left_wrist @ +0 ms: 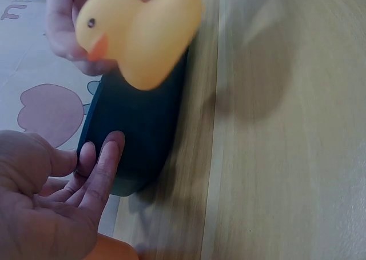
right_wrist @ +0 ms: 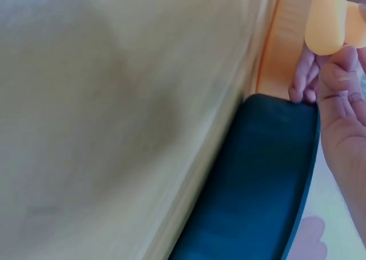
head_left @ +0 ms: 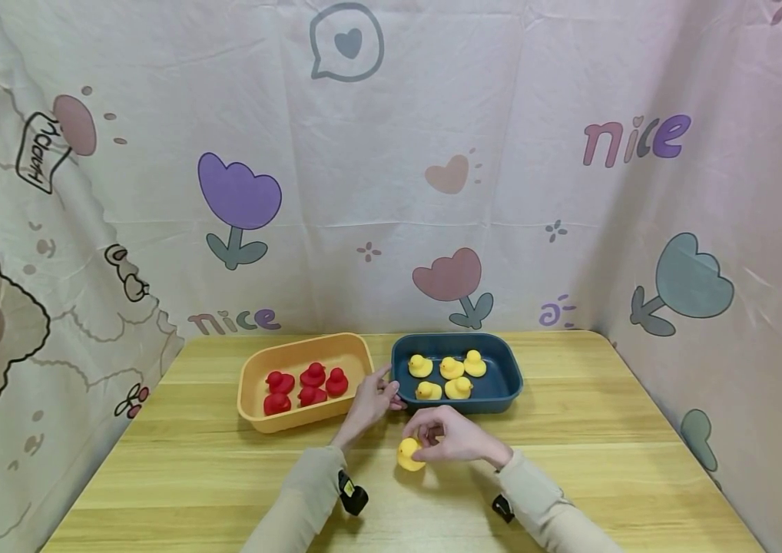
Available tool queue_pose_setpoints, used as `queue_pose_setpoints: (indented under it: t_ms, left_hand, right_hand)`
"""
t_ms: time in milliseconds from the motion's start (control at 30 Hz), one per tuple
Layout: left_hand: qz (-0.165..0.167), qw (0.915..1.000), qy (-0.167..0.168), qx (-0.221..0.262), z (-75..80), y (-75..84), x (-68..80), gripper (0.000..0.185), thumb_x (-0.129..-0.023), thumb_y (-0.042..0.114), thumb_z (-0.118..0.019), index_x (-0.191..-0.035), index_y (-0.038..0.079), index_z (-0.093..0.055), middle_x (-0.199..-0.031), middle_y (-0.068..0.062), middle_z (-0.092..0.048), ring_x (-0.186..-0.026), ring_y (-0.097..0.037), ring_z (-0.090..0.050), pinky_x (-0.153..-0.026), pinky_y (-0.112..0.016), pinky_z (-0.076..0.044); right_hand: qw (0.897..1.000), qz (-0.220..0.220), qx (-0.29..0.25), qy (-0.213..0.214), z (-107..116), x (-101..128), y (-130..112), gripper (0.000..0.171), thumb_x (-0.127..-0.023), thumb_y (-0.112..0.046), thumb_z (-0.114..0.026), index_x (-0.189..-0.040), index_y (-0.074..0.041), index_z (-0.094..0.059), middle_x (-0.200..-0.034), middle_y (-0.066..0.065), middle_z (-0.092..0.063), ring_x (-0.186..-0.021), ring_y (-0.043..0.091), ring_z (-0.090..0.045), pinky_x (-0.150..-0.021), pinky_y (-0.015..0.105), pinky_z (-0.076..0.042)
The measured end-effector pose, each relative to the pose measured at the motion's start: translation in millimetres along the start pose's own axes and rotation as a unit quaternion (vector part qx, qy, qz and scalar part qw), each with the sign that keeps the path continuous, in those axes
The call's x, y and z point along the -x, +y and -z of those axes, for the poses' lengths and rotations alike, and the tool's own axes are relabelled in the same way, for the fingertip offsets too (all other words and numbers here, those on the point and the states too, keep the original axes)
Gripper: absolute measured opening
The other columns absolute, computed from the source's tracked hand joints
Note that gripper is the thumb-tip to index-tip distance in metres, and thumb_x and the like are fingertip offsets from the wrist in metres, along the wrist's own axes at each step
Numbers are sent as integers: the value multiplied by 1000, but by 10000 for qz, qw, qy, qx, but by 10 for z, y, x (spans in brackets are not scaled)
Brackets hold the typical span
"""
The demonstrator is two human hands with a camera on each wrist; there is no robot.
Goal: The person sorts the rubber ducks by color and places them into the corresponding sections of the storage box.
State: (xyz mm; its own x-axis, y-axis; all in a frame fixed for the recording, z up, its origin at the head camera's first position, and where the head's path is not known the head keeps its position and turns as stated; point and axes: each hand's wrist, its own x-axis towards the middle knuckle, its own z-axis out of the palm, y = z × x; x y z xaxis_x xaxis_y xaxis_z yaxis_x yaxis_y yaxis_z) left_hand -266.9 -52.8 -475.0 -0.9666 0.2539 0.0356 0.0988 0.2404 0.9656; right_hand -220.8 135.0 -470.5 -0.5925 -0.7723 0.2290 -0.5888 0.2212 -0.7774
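Observation:
My right hand (head_left: 432, 439) pinches a yellow rubber duck (head_left: 409, 455) just above the wooden table (head_left: 605, 461), in front of the dark blue tray (head_left: 511, 384). In the left wrist view the duck (left_wrist: 143, 37) hangs tilted over the tray's outer wall (left_wrist: 143, 134). My left hand (head_left: 380, 388) has straight fingers (left_wrist: 106, 163) touching the blue tray's near left corner. Several yellow ducks (head_left: 446, 376) sit inside that tray. In the right wrist view the duck (right_wrist: 329, 20) shows only in part, above the tray (right_wrist: 257, 174).
An orange tray (head_left: 253, 407) with several red ducks (head_left: 301, 384) stands directly left of the blue one. A printed fabric curtain (head_left: 432, 192) closes in the table at the back and both sides. Bare wood lies to the right and near the front edge.

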Motion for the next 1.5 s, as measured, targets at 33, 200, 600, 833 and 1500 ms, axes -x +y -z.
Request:
queue_pose_setpoints:
  t_ms: [33, 200, 600, 833, 1500]
  left_hand:
    - [24, 10000, 22, -32, -5, -27, -15, 51, -91, 7, -47, -138, -1, -28, -92, -28, -60, -71, -27, -66, -71, -43, -55]
    - [89, 9997, 101, -199, -9, -15, -17, 50, -91, 8, -47, -138, 1, -29, -87, -21, -61, -67, -17, -64, -67, -36, -57]
    - [-17, 9997, 81, -244, 0, -25, -11, 50, -91, 8, -47, -137, 0, -29, -87, -20, -62, -68, -19, -66, -63, -29, -58]
    - [-12, 9998, 69, -190, 5, -40, -15, 50, -92, 9, -47, -138, 1, -29, -85, -19, -62, -68, -17, -65, -65, -31, -58]
    - [-120, 9999, 38, 54, -12, -22, 5, 50, -91, 4, -45, -138, 0, -28, -80, -24, -59, -72, -36, -66, -72, -46, -54]
  right_hand:
    - [10000, 17, -9, 41, 11, 7, 0, 21, -77, -12, -68, -98, -9, -62, -78, 12, -57, -61, 4, -48, -49, 16, -45]
    - [9996, 38, -140, 256, 68, 39, 36, 22, -78, -10, -67, -100, -8, -62, -79, 12, -58, -62, 5, -47, -49, 15, -44]
    - [9970, 217, -321, 676, 199, 101, 20, 25, -80, -17, -66, -103, -12, -62, -77, 9, -56, -63, 8, -48, -50, 18, -44]
    - [9943, 240, -311, 993, 295, 146, -133, 25, -78, -5, -65, -103, -3, -61, -80, 14, -56, -64, 13, -48, -49, 20, -43]
    - [9793, -151, -145, 2013, 645, 382, -227, 28, -76, -2, -66, -103, 3, -59, -76, 22, -51, -63, 25, -48, -49, 23, -45]
